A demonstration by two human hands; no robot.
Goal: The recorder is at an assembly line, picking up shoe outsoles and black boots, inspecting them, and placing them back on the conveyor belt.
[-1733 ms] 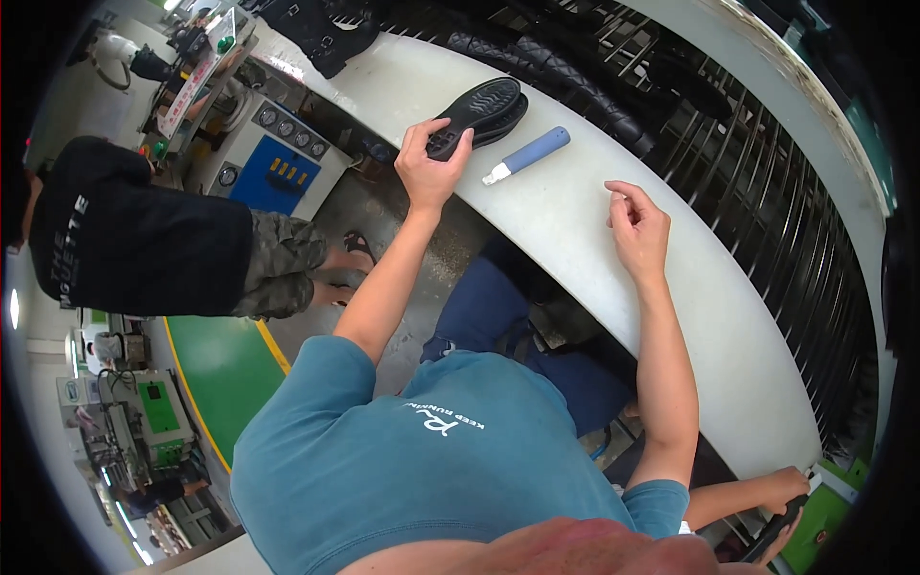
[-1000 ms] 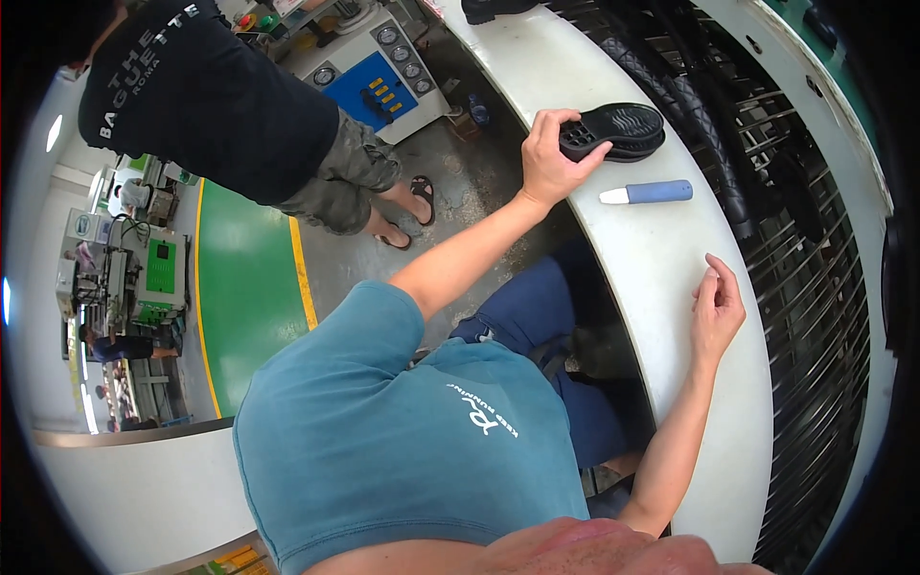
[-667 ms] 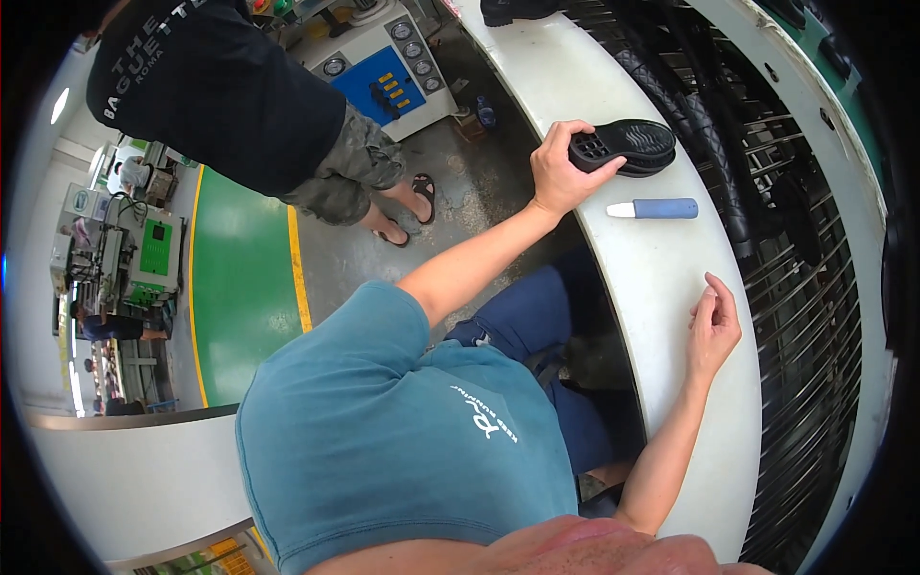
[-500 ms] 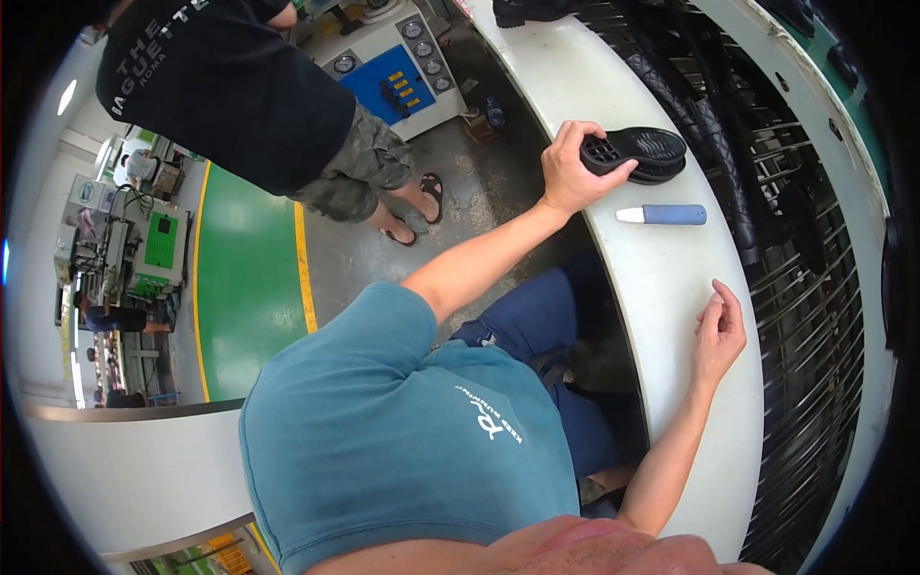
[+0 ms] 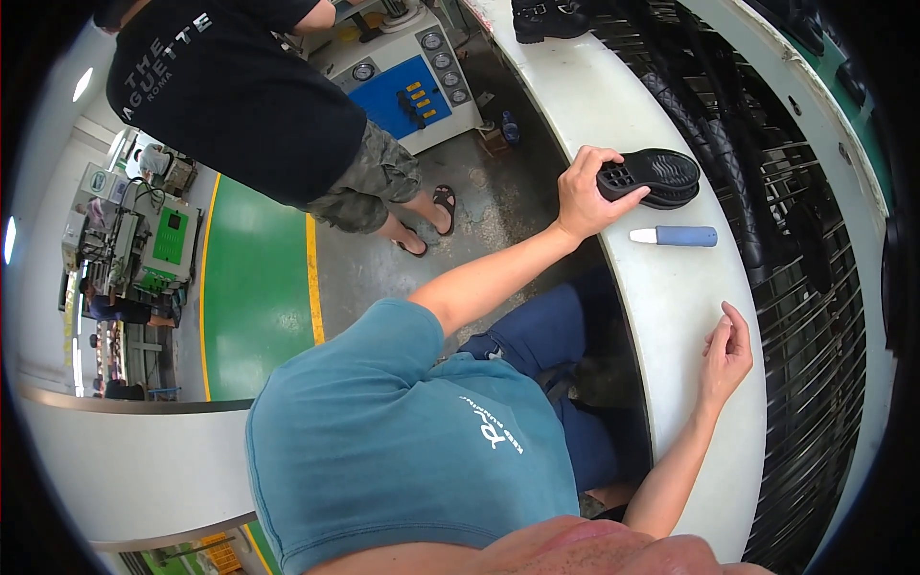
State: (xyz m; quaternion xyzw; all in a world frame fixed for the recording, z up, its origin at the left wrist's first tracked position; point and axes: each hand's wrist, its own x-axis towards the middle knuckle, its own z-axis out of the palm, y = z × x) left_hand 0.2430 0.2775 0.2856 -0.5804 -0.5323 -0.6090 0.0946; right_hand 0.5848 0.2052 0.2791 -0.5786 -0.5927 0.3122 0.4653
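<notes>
My left hand (image 5: 592,195) grips the heel end of a black shoe sole (image 5: 659,175), thumb on the near side and fingers over the far side. The sole lies at the white bench's (image 5: 652,316) front part, its gridded heel cavity and wavy-patterned forepart facing up. It seems to rest on a second black sole, mostly hidden. Just nearer me, a blue-handled tool with a whitish tapered tip (image 5: 682,236) lies on the bench, untouched. My right hand (image 5: 725,357) is held over the bench, empty, fingers loosely bent and apart.
A black buckled boot (image 5: 548,19) stands at the bench's far end. Along the right runs a rack of metal rods (image 5: 805,383) holding black quilted boot parts (image 5: 733,182). Another person in a black shirt (image 5: 240,96) stands at the left, by a machine with a blue panel (image 5: 401,98).
The whole view has shifted slightly, so bench, sole and tool sit lower and further right. My left hand keeps its grip on the sole; my right hand stays empty.
</notes>
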